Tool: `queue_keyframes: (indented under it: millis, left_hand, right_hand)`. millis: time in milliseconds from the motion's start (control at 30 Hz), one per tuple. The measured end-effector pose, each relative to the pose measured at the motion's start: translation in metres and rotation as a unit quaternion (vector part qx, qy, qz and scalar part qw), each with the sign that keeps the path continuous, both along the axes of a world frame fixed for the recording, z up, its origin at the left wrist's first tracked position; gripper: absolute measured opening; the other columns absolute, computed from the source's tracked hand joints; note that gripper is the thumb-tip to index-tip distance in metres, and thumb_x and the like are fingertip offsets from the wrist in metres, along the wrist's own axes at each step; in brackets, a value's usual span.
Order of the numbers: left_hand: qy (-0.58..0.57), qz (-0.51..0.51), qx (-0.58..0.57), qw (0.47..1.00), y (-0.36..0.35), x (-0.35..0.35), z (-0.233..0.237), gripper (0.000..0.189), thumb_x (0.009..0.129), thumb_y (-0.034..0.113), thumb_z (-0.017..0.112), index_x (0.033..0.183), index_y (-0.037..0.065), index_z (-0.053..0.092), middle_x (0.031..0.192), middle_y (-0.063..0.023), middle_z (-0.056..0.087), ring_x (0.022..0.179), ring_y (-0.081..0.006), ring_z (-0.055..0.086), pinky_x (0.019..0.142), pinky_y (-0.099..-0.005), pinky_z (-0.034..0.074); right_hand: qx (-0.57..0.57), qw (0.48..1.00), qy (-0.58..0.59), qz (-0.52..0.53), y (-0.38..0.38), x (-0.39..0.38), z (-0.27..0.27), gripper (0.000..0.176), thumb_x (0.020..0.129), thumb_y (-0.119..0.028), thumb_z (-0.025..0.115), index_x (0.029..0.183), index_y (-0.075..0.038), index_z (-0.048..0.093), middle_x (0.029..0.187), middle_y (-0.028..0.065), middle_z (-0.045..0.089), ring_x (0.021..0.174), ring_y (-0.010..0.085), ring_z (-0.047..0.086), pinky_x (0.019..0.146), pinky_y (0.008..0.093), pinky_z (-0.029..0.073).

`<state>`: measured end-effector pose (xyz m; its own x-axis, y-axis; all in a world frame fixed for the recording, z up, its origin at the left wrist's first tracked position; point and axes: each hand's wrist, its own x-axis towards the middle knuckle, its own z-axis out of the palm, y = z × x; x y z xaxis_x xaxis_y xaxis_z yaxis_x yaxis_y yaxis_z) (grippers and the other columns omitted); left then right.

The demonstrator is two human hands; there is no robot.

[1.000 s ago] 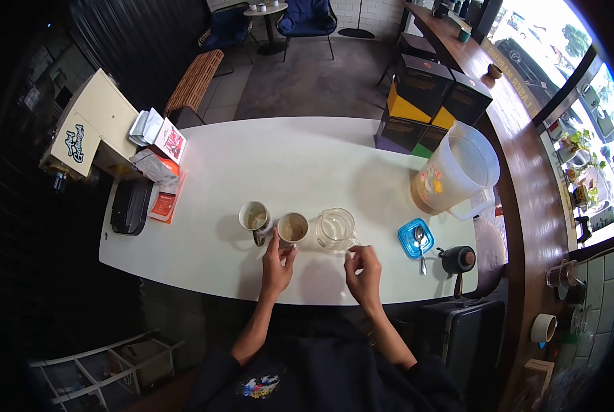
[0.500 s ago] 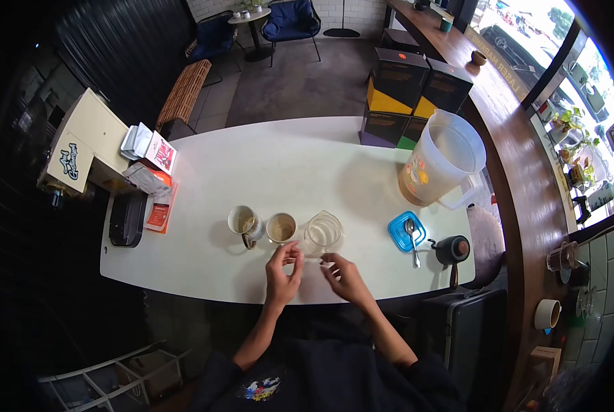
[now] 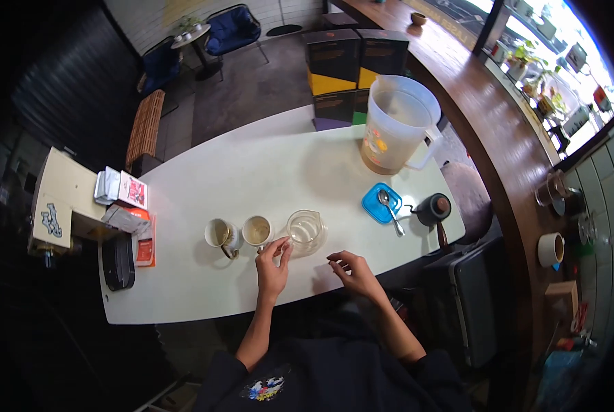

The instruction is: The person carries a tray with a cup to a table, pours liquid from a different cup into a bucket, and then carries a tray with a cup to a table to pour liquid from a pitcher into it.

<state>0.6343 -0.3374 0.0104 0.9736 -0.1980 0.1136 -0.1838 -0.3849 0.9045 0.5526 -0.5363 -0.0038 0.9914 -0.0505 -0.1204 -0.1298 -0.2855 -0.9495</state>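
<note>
My left hand (image 3: pixel 273 269) is just in front of the right-hand cup (image 3: pixel 257 231) and the glass server (image 3: pixel 305 232), its thumb and fingers apart with nothing visible between them. To the right, my right hand (image 3: pixel 353 272) hovers over the table's front part, fingers loosely curled and holding nothing that I can see. Another cup (image 3: pixel 219 234) stands at the left, its handle toward me. Whether my left fingertips touch the cup or the glass is unclear.
On the white table (image 3: pixel 183 185) are a large plastic pitcher (image 3: pixel 397 130), a blue lid (image 3: pixel 372 204) with a spoon (image 3: pixel 390 209), and a small dark pot (image 3: pixel 432 209). Black boxes (image 3: pixel 333 62) stand behind. A cream machine (image 3: pixel 63 199) and packets (image 3: pixel 131 190) are at the left.
The view has swung to the right and tilted. My right hand has moved away from my left hand and from the glass server. My left hand remains near the cup and the glass.
</note>
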Motion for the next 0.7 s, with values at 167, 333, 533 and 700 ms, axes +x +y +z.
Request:
queue_keyframes:
  millis: [167, 333, 533, 700]
  left_hand:
    - [-0.127, 0.029, 0.018, 0.991, -0.002, -0.002, 0.011, 0.023, 0.079, 0.001, 0.066, 0.102, 0.001, 0.063, 0.099, -0.0127, 0.061, 0.093, -0.0253, 0.06, 0.08, -0.0357, 0.048]
    - [-0.162, -0.027, -0.052, 0.985, -0.018, -0.03, 0.011, 0.024, 0.078, -0.002, 0.064, 0.101, 0.0, 0.059, 0.094, -0.0123, 0.059, 0.089, -0.0267, 0.057, 0.083, -0.0365, 0.044]
    - [0.04, -0.298, -0.162, 0.94, -0.062, -0.074, -0.006, 0.024, 0.083, -0.003, 0.062, 0.106, 0.0, 0.058, 0.089, -0.0064, 0.058, 0.075, -0.0105, 0.058, 0.073, -0.0251, 0.048]
    - [0.145, -0.452, -0.167, 0.864, -0.107, -0.127, 0.012, 0.029, 0.086, -0.001, 0.061, 0.114, 0.002, 0.054, 0.09, -0.0039, 0.058, 0.077, -0.0075, 0.058, 0.072, -0.0211, 0.047]
  right_hand:
    - [-0.003, 0.996, 0.006, -0.092, -0.006, -0.025, 0.01, 0.021, 0.091, -0.011, 0.055, 0.106, 0.003, 0.062, 0.088, 0.0107, 0.068, 0.077, 0.0147, 0.065, 0.07, 0.0274, 0.051]
    - [0.0, 0.977, -0.002, -0.215, -0.002, -0.065, 0.018, 0.02, 0.092, -0.01, 0.054, 0.106, 0.003, 0.062, 0.085, 0.0088, 0.067, 0.074, 0.0115, 0.062, 0.067, 0.0244, 0.05]
    - [0.073, 0.911, -0.04, -0.405, 0.022, -0.138, 0.029, 0.019, 0.094, -0.01, 0.053, 0.106, 0.002, 0.061, 0.084, 0.0047, 0.064, 0.074, 0.0089, 0.06, 0.068, 0.0229, 0.049]
    - [0.113, 0.831, -0.095, -0.537, 0.025, -0.211, 0.034, 0.017, 0.093, -0.008, 0.053, 0.104, 0.002, 0.061, 0.083, 0.0053, 0.064, 0.073, 0.0092, 0.06, 0.067, 0.0227, 0.05]
